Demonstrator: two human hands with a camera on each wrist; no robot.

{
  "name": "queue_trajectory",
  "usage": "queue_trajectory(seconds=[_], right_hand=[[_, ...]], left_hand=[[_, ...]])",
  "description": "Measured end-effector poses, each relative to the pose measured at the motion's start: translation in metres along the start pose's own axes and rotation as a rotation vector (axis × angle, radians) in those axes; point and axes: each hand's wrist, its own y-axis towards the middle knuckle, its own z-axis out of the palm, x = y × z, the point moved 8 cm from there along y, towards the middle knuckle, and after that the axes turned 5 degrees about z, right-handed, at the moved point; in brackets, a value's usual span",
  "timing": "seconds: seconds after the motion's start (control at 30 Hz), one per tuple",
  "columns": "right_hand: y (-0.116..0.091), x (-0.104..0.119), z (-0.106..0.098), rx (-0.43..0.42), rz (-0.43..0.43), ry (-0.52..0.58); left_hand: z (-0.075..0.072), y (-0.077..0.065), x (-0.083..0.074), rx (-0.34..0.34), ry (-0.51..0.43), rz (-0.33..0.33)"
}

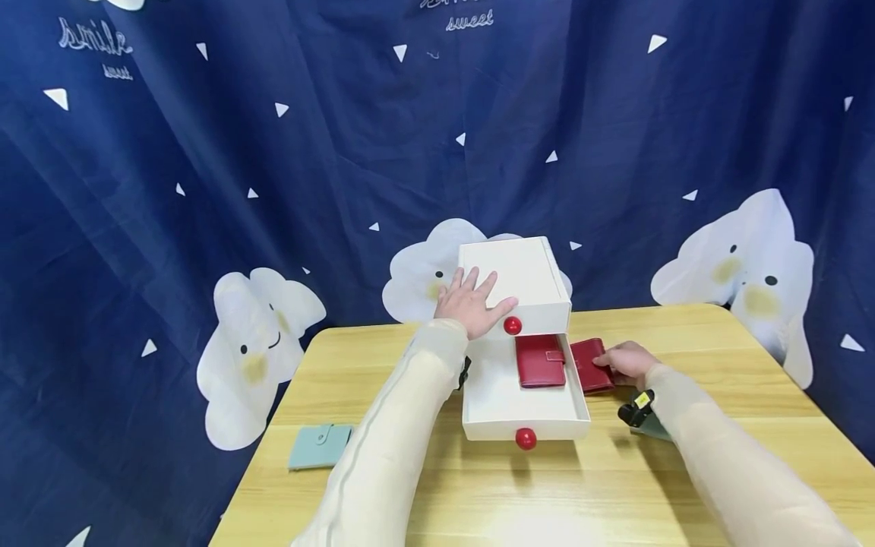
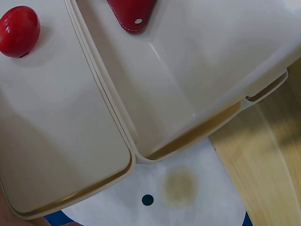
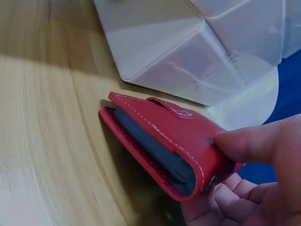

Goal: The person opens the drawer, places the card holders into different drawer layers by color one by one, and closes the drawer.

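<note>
A white two-drawer box (image 1: 509,270) stands on the table, its lower drawer (image 1: 488,399) pulled out. My left hand (image 1: 472,305) rests on the box top with fingers spread, thumb near the upper red knob (image 1: 513,326). Inside the drawer, towards its right wall, lies a red card wallet (image 1: 540,363) with a strap; its tip also shows in the left wrist view. My right hand (image 1: 629,360) pinches a second red card wallet (image 3: 164,129) between thumb and fingers, right of the drawer. That wallet is tilted, its dark inner sleeves visible at the side.
A light green wallet (image 1: 320,446) lies at the table's left. Another greenish item (image 1: 652,428) is partly hidden under my right forearm. A red knob (image 1: 525,438) sticks out from the lower drawer's front. Behind the table hangs a blue curtain (image 1: 355,152) with clouds.
</note>
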Motion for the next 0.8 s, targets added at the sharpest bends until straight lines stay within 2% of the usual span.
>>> queue_trajectory(seconds=[0.3,0.8], right_hand=[[-0.018,0.009,-0.003,0.078,-0.058,0.128],[-0.039,0.025,-0.022,0.097,-0.134,0.253]], left_hand=[[0.0,0.0,0.0,0.009,0.001,-0.003],[-0.002,-0.002,0.0,0.024,-0.006,-0.002]])
